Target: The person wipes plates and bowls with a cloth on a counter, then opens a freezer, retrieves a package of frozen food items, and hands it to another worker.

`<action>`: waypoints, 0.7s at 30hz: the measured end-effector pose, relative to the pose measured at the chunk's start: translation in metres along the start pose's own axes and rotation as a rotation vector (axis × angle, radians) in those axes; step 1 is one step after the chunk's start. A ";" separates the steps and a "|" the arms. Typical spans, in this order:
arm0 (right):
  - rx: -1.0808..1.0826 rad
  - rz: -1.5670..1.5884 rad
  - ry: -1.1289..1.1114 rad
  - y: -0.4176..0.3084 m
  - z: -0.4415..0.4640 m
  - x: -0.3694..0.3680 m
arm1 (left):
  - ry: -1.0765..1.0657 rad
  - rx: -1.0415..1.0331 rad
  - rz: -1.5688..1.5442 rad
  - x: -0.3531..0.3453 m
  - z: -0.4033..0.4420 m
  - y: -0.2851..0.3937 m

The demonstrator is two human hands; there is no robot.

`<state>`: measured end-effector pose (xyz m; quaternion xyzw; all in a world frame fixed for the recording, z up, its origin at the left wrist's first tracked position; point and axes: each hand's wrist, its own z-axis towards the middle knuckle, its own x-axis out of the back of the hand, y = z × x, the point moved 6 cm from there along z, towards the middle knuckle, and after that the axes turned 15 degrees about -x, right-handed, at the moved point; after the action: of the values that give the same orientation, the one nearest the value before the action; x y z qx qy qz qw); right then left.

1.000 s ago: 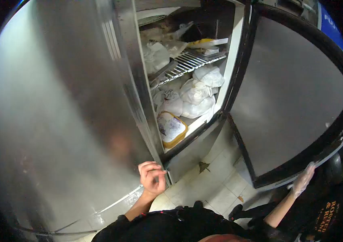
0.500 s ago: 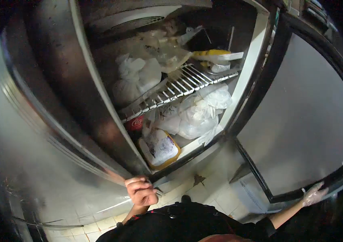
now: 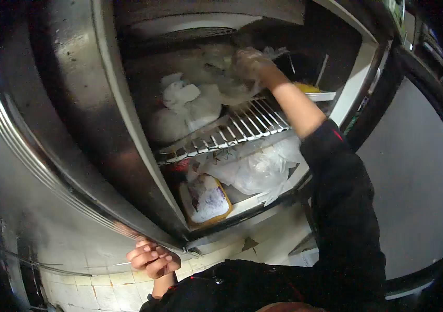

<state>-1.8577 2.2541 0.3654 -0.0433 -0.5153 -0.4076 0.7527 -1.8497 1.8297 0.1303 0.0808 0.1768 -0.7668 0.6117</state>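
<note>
My right hand [image 3: 251, 63], in a clear glove, reaches into the open fridge above the wire shelf [image 3: 252, 122]. It is at the clear plastic bags [image 3: 216, 70] at the back; blur and plastic hide its fingers, so any grip cannot be made out. Left of it on the shelf sits a knotted white plastic bag [image 3: 187, 106]. My left hand [image 3: 154, 258] is low by the fridge's front edge, fingers curled closed. What it holds, if anything, is hidden.
Below the shelf lie white plastic bags [image 3: 260, 169] and a yellow-rimmed tub [image 3: 208, 203]. A yellow item on a white tray [image 3: 312, 92] is at the shelf's right. The fridge door [image 3: 409, 171] stands open on the right; a steel panel [image 3: 39, 218] is on the left.
My right hand has left the open door's lower edge and gone up into the fridge to the plastic bags. My left hand appears lower and further left, still closed.
</note>
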 end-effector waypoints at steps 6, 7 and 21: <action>0.044 -0.144 -0.091 0.022 0.084 -0.086 | -0.119 -0.074 0.049 0.009 -0.011 0.000; 0.047 -0.142 -0.106 0.028 0.089 -0.091 | -0.156 -0.196 -0.071 0.010 -0.014 -0.001; 0.188 -0.111 -0.083 0.009 0.118 -0.101 | -0.377 0.178 0.049 -0.013 0.030 0.012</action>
<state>-1.9529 2.3745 0.3415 0.0393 -0.5835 -0.3962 0.7079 -1.8327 1.8280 0.1606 -0.0060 -0.0114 -0.7660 0.6427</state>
